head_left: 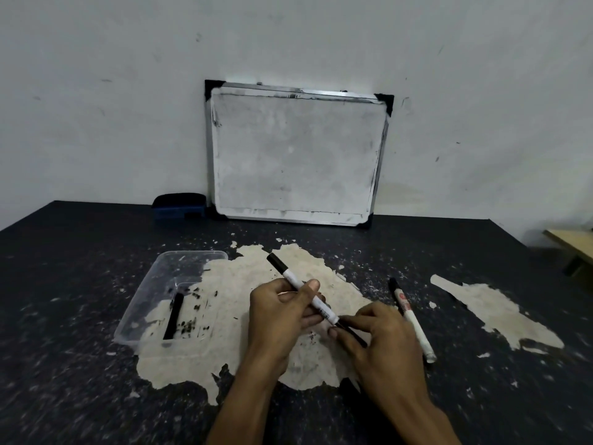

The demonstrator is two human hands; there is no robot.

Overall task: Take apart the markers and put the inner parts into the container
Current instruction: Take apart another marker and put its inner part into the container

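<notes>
My left hand (282, 311) grips the white barrel of a black-capped marker (293, 279), which slants from upper left to lower right above the table. Out of the barrel's lower end sticks a thin black inner rod (353, 332), and the fingers of my right hand (375, 335) are pinched on it. A second marker (412, 319), white with a black cap, lies on the table just right of my right hand. The clear plastic container (144, 284) sits at the left, holding one black inner part (174, 316) and some ink smears.
The dark table (80, 380) has large patches of peeled surface. A smudged whiteboard (295, 155) leans against the wall at the back, with a blue eraser (179, 205) to its left. A wooden edge (571, 242) shows at far right.
</notes>
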